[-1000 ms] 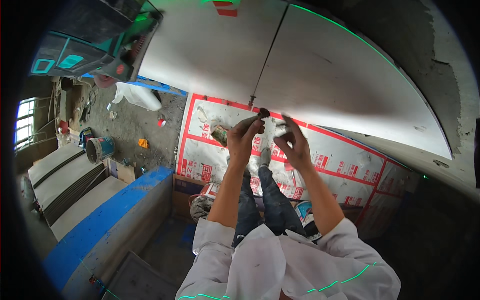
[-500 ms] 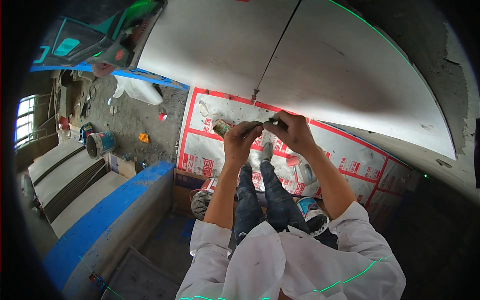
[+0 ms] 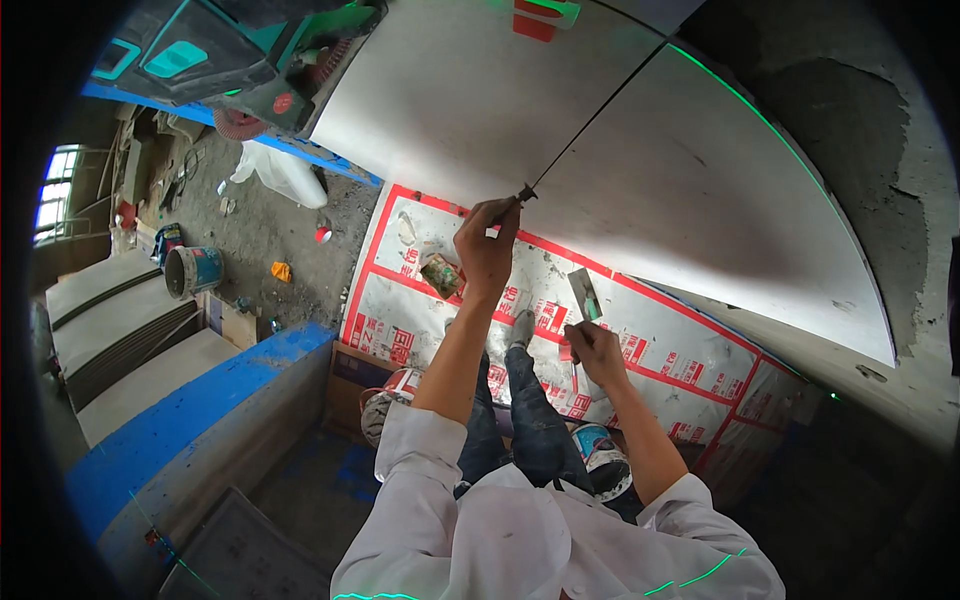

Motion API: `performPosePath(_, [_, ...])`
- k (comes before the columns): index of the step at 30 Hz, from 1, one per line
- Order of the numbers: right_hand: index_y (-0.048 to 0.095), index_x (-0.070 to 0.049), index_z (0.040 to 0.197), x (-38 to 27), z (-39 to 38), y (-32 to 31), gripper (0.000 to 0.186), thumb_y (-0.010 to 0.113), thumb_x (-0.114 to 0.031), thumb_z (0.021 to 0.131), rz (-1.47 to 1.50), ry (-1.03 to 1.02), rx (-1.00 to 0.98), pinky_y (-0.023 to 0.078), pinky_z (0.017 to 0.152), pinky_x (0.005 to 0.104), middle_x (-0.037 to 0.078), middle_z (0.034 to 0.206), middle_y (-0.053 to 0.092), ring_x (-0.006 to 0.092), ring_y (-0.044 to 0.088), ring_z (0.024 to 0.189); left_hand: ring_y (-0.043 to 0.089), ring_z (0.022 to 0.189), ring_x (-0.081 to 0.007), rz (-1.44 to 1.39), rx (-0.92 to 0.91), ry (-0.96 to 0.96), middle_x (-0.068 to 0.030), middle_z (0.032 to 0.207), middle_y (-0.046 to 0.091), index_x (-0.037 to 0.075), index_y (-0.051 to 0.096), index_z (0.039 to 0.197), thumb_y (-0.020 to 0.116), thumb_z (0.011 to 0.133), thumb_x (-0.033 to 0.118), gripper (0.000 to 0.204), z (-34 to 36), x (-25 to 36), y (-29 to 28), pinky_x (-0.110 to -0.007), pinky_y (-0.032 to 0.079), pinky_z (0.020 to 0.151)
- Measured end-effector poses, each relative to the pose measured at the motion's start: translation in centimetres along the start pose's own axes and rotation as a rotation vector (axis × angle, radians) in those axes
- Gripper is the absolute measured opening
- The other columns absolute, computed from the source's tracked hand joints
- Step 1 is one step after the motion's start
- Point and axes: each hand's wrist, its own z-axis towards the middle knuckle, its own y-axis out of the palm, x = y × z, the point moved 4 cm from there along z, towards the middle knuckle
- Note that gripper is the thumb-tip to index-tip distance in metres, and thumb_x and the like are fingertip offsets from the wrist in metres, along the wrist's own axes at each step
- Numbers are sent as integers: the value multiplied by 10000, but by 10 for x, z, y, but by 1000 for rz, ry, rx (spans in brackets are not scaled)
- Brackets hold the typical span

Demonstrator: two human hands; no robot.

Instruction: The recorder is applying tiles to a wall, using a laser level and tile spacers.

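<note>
Left hand (image 3: 484, 252) moved to 12 o'clock, grip pinching dark clip (image 3: 528, 192) at end of seam (image 3: 600, 115); right hand (image 3: 598, 357) withdrew to 4 o'clock, cannot tell its grip. White slabs (image 3: 740, 200) already adjoin; clip seating unclear.

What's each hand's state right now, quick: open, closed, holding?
Left hand: closed, pinching the small dark piece at the panel seam.
Right hand: curled; whether it holds the flat-bladed tool beside it cannot be told.
</note>
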Motion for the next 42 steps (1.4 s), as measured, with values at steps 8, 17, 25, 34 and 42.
performPosePath(8, [752, 15, 1010, 42, -15, 29, 336, 719, -311, 1083, -77, -30, -125, 554, 630, 323, 63, 715, 708, 119, 688, 646, 790, 831, -190, 4, -7, 128, -113, 1009, 809, 4, 815, 1111, 810, 972, 30, 141, 15, 8, -4, -308, 602, 761])
performPosePath(17, [736, 20, 999, 48, -13, 31, 330, 716, -299, 1081, -53, -25, -151, 548, 627, 328, 70, 698, 693, 124, 687, 636, 796, 824, -211, 56, -21, 174, -110, 991, 805, 8, 815, 1086, 814, 956, 28, 132, 12, 13, -4, -329, 604, 743])
performPosePath(25, [744, 9, 981, 56, -18, 31, 335, 715, -310, 1078, -77, -7, -115, 557, 625, 322, 63, 699, 696, 122, 692, 634, 759, 842, -295, 144, 13, 199, -83, 994, 783, 77, 808, 1036, 826, 946, 86, 92, -9, 12, 14, -400, 593, 724])
performPosePath(34, [733, 5, 914, 56, -27, 29, 377, 709, -328, 1088, -100, 80, -152, 513, 594, 318, 43, 680, 672, 113, 645, 614, 728, 846, -281, 287, 206, 268, -68, 965, 760, 76, 764, 978, 821, 898, 54, 100, -17, 2, 29, -413, 585, 713])
performPosePath(42, [753, 19, 951, 49, -24, 30, 372, 692, -320, 1090, -259, 140, -202, 559, 639, 316, 60, 719, 699, 130, 678, 643, 707, 918, -299, 198, 202, 202, -85, 1000, 728, 57, 743, 1019, 814, 834, 17, 203, -19, 0, 24, -438, 574, 771])
